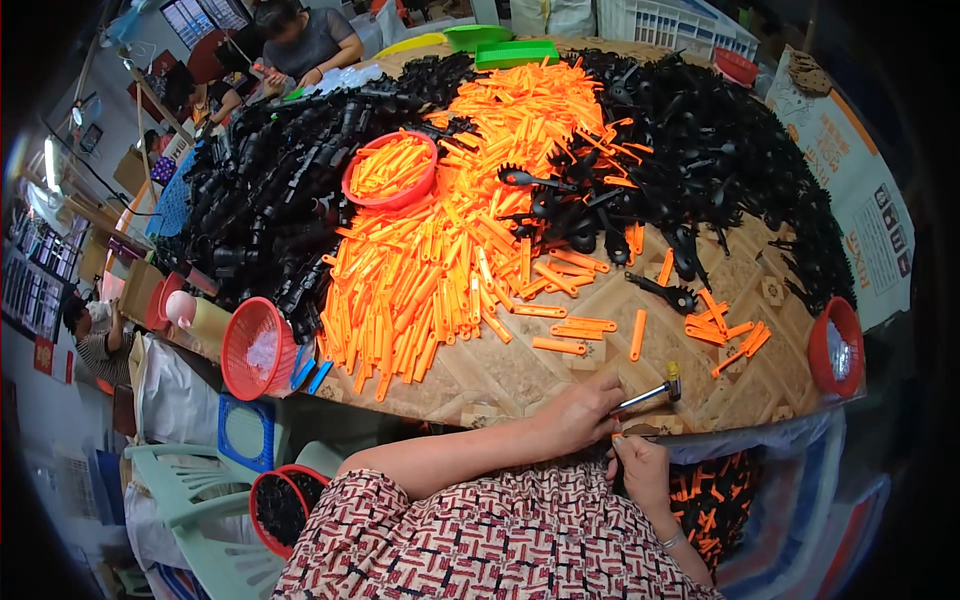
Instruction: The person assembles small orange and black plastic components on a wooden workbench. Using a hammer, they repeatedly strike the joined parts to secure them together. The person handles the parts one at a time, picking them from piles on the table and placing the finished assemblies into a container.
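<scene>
At the table's near edge, my left hand [583, 412] is closed with its fingers bent downward; what it holds is hidden. Just below it, my right hand [645, 468] is closed too, with a speck of orange at its fingertips, too small to name. The two hands almost meet. A small hammer [642, 397] with a metal shaft and a yellow-and-black head extends right from beside my left fingers; whether they touch it I cannot tell. Beyond lie loose flat orange handles [558, 346], a big orange heap [430, 270] and black spork-like utensils [668, 292].
Black plastic parts [260, 190] are heaped at the left, more black utensils [720, 150] at the right. A pink basket [428, 183] holds orange handles. Red baskets [232, 350] stand at the table's sides. Beside my lap, a bin holds mixed orange and black pieces [715, 500]. Another person [325, 45] sits across.
</scene>
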`<state>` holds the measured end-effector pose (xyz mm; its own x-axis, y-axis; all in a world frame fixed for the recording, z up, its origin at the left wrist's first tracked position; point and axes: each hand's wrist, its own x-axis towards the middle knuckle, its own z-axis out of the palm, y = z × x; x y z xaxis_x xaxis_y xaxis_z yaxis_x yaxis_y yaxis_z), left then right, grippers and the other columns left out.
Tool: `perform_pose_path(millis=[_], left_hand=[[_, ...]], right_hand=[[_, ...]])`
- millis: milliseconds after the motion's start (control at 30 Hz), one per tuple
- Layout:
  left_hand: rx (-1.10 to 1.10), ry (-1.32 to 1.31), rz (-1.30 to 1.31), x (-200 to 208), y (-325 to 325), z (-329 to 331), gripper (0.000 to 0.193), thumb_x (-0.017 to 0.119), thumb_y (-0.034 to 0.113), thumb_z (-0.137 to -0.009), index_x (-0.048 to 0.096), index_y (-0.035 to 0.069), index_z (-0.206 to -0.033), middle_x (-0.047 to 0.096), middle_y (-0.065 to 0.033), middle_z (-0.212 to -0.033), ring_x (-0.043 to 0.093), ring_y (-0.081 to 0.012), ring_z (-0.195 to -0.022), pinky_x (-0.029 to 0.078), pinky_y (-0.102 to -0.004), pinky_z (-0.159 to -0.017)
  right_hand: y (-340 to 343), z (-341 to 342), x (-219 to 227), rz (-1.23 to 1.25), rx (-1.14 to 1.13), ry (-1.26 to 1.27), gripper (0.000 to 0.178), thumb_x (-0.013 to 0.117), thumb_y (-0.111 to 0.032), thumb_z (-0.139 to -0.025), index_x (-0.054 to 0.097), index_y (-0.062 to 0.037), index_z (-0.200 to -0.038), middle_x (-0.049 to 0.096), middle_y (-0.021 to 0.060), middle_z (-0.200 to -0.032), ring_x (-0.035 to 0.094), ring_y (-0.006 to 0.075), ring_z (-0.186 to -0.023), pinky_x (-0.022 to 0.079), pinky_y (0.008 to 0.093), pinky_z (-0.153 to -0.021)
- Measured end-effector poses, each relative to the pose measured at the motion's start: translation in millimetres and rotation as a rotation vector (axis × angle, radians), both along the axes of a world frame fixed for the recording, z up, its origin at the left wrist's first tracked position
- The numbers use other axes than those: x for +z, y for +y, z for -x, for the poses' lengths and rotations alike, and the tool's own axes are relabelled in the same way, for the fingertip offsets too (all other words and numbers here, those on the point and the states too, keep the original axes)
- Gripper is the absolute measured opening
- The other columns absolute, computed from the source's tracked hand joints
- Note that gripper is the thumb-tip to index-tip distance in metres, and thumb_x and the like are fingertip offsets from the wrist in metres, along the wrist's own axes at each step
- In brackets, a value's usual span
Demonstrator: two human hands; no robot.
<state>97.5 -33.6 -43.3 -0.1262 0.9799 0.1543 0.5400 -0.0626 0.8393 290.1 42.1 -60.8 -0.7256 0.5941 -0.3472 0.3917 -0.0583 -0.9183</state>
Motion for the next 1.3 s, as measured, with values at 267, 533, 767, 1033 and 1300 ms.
perform_pose_path(millis=[267, 533, 767, 1033, 1300], left_hand=[[0.017, 0.037, 0.066, -3, -2, 0, 0.03, 0.075, 0.008, -0.078, 0.063, 0.0, -0.104, 0.06, -0.017, -0.104, 0.063, -0.0388, -0.097, 0.052, -0.0449, -0.081], [0.015, 0.033, -0.025, -13, 14, 7, 0.023, 0.077, 0.016, -0.075, 0.068, 0.003, -0.092, 0.063, -0.0142, -0.107, 0.067, -0.037, -0.09, 0.055, -0.046, -0.078], [0.272, -0.215, 0.275, 51, -49, 23, 0.038, 0.065, 0.013, -0.099, 0.062, 0.002, -0.135, 0.061, 0.0025, -0.084, 0.052, -0.0042, -0.071, 0.045, -0.0215, -0.062], [0.18, 0.357, 0.129, 38, -80, 2, 0.055, 0.07, 0.007, -0.091, 0.058, 0.02, -0.143, 0.065, -0.0132, -0.09, 0.068, -0.0282, -0.071, 0.053, -0.0361, -0.062], [0.327, 0.397, -0.401, 40, -72, -2, 0.055, 0.069, -0.007, -0.084, 0.064, 0.013, -0.135, 0.065, -0.0093, -0.09, 0.062, -0.0262, -0.067, 0.052, -0.0358, -0.062]], right_hand=[[-2, 3, 0, 0.044, -0.026, 0.006, 0.034, 0.059, -0.017, -0.101, 0.067, 0.005, -0.077, 0.064, 0.0062, -0.058, 0.058, 0.0107, -0.052, 0.045, 0.0261, -0.052], [-3, 4, 0, -0.098, -0.071, -0.064, 0.039, 0.057, -0.022, -0.101, 0.066, 0.0053, -0.074, 0.066, 0.0075, -0.057, 0.061, 0.0125, -0.052, 0.046, 0.0283, -0.052], [0, -5, -3, 0.301, -0.075, 0.026, 0.029, 0.054, -0.021, -0.105, 0.065, 0.003, -0.092, 0.063, 0.0065, -0.064, 0.058, 0.0135, -0.053, 0.046, 0.0254, -0.053], [0, -6, -7, 0.342, -0.155, 0.046, 0.029, 0.059, -0.019, -0.102, 0.069, 0.0046, -0.088, 0.066, 0.0076, -0.063, 0.061, 0.0134, -0.052, 0.049, 0.0277, -0.051], [5, -5, 2, 0.44, -0.166, 0.074, 0.027, 0.059, -0.018, -0.101, 0.068, 0.0034, -0.087, 0.066, 0.0086, -0.064, 0.06, 0.0148, -0.052, 0.051, 0.0286, -0.052]])
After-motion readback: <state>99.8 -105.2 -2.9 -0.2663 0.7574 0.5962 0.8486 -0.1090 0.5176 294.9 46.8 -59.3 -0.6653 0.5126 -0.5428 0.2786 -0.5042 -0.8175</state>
